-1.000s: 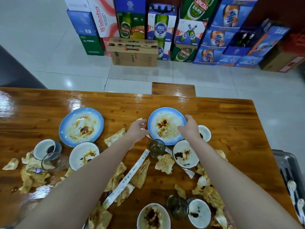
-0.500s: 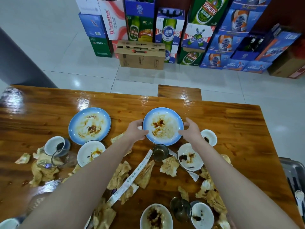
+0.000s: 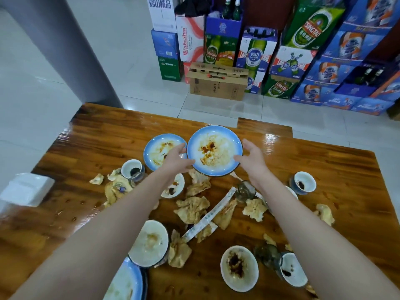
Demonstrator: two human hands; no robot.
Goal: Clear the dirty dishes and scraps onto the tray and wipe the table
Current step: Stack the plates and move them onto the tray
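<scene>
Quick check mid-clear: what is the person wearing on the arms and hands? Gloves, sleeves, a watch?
Nothing worn that shows. The left forearm and right forearm are bare down to the bottom edge of the picture, with no sleeve or cuff in view. The left hand and right hand have no gloves, and no watch, bracelet or ring is visible.

1. Near plate (image 3: 124, 282), 7 o'clock: cut off by the bottom edge.
2. Far plate (image 3: 160, 148), 11 o'clock: partly behind the held plate (image 3: 214, 150) and left hand (image 3: 176, 161).
3. Small dish (image 3: 177, 187): half under the left forearm.
4. White block (image 3: 26, 189), 9 o'clock: blurred.
</scene>
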